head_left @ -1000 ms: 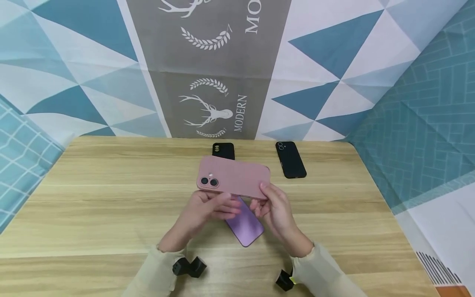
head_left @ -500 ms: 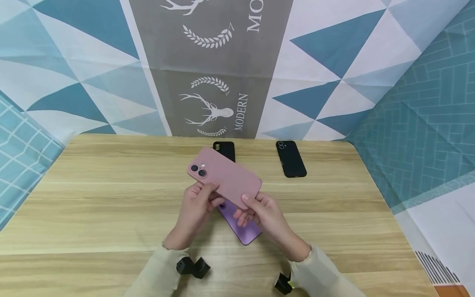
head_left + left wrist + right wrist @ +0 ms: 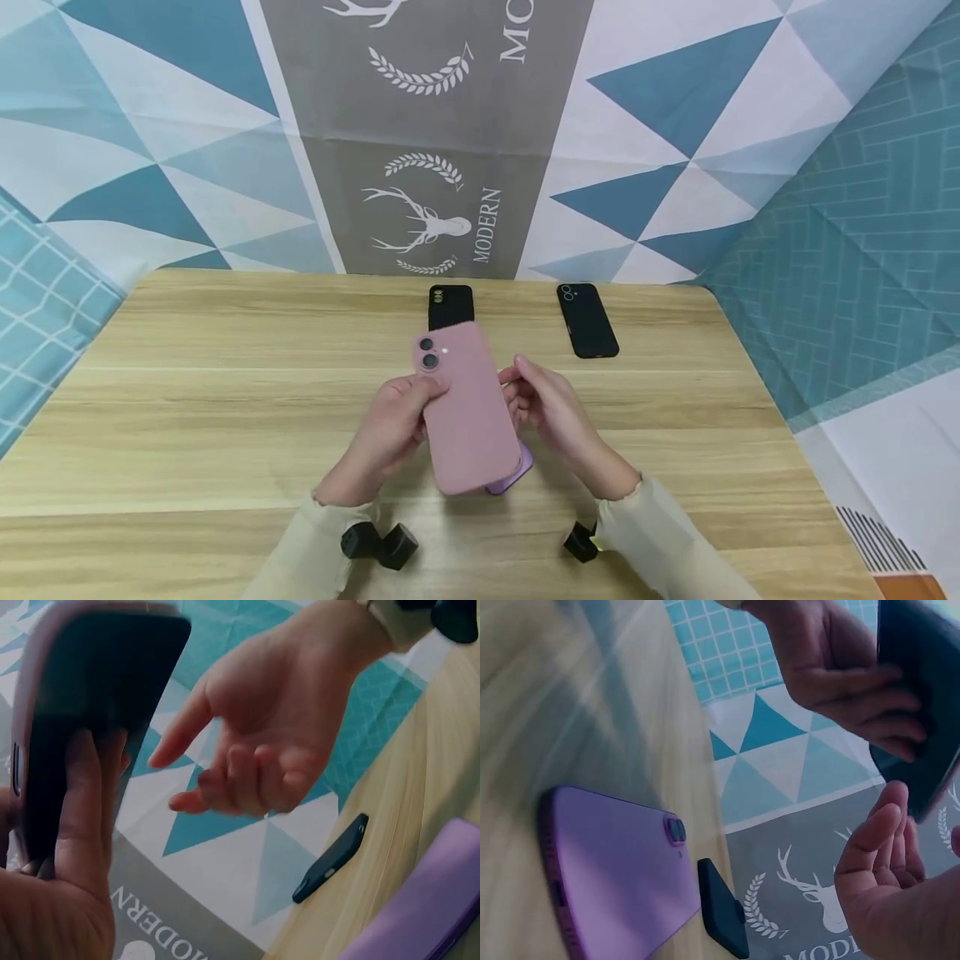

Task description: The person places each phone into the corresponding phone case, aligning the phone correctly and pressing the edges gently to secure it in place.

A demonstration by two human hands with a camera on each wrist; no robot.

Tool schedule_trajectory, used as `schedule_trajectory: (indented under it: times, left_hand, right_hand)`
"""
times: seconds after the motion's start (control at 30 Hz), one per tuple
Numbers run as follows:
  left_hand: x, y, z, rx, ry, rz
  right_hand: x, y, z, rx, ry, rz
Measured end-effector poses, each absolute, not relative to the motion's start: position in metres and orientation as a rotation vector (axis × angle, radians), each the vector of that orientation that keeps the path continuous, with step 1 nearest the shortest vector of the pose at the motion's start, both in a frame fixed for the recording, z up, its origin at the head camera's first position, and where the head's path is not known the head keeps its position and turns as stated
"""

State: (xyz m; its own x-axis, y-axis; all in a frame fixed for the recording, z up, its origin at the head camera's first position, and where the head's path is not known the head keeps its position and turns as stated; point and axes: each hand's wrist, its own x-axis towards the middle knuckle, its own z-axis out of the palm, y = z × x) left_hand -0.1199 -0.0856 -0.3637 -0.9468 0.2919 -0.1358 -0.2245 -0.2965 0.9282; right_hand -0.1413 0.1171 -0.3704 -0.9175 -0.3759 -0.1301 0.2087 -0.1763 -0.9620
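Though near right hand (image 3: 553, 410), pink phone (image 3: 474, 421) in left fingers (image 3: 79, 799).

Held phone (image 3: 470, 417) is over another phone (image 3: 514, 474), which pokes out around 5 o'clock. Farther back on the table (image 3: 225, 400): one phone-shaped thing (image 3: 452, 306) at 12, another thing (image 3: 588, 322) around 2.

Left hand (image 3: 392, 419) grips a pink phone (image 3: 474, 417), the right hand (image 3: 551, 410) just beside it
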Motion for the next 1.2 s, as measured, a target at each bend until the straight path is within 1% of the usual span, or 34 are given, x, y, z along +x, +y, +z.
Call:
schedule_trajectory:
  times: [0.23, 0.4, 0.6, 0.77, 0.87, 1.07, 1.2]
  left_hand:
    - [-0.113, -0.079, -0.368, 0.305, 1.578, 2.127]
    - [-0.112, -0.077, -0.369, 0.339, 1.576, 2.092]
    - [-0.111, -0.078, -0.369, 0.373, 1.561, 2.107]
    - [-0.111, -0.078, -0.368, 0.335, 1.580, 2.110]
    - [-0.112, -0.077, -0.369, 0.308, 1.596, 2.102]
    - [-0.113, -0.078, -0.368, 0.247, 1.638, 2.093]
    - [-0.114, -0.079, -0.369, 0.240, 1.644, 2.094]
  right_hand:
    - [-0.146, 0.110, -0.367, -0.241, 1.844, -2.121]
    - [-0.146, 0.109, -0.367, -0.279, 1.907, -2.150]
    - [-0.145, 0.106, -0.369, -0.274, 1.792, -2.225]
    - [-0.144, 0.105, -0.370, -0.195, 1.661, -2.264]
    - [-0.143, 0.107, -0.372, -0.193, 1.602, -2.256]
    - [-0.137, 0.116, -0.375, -0.388, 1.505, -2.187]
    - [-0.136, 0.118, -0.373, -0.427, 1.457, -2.182]
